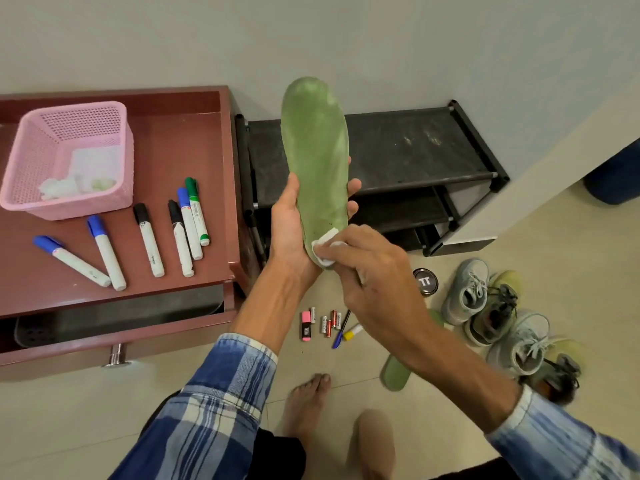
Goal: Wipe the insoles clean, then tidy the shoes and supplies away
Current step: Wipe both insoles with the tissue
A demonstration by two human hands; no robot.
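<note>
Reddish-brown desk (180, 140) at 9 o'clock. Six markers (149, 240) lie loose on it: three blue-capped, two black, one green, the right three touching side by side. Drawer (114, 336) below is pulled open, with a dark tray (104, 318) inside. On the floor (450, 427) at 6 o'clock: pink highlighter (306, 326), batteries (329, 322), blue pen (341, 330), yellow-capped marker (353, 332), all close together.

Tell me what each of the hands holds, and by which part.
The left hand grips the green insole round its lower half. The right hand pinches a white wipe, bunched under its fingers, against the insole's lower end.
</note>
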